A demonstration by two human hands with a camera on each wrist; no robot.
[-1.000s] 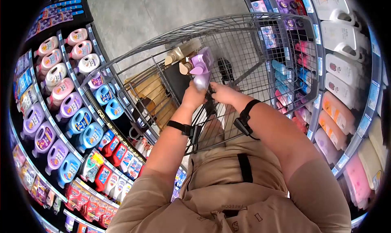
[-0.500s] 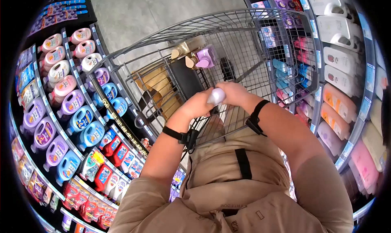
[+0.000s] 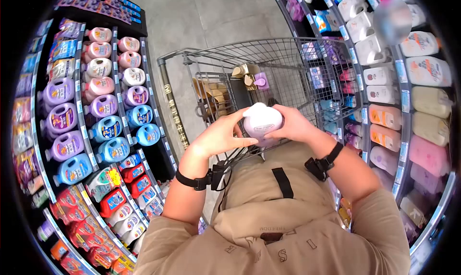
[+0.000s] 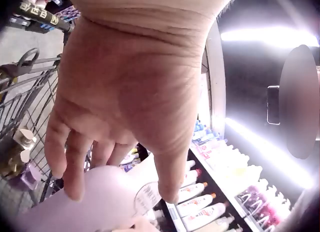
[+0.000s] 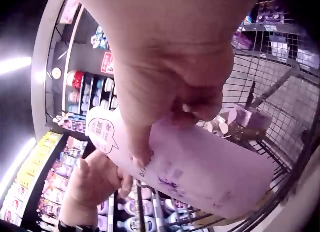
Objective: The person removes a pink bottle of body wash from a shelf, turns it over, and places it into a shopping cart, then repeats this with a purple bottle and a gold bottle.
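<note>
Lilac bottle [image 3: 264, 123] in right grip [image 3: 294, 123], three bottles [image 3: 260, 81] inside cart [image 3: 240, 49]

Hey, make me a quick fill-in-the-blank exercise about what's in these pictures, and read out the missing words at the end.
1. The right hand grips a pale ____ with a printed label.
2. The strap around the left forearm is ____.
3. Inside the shopping cart, two gold containers sit beside a ____ one.
4. The floor beyond the cart is ____.

Missing words: bottle; black; purple; gray.
</note>
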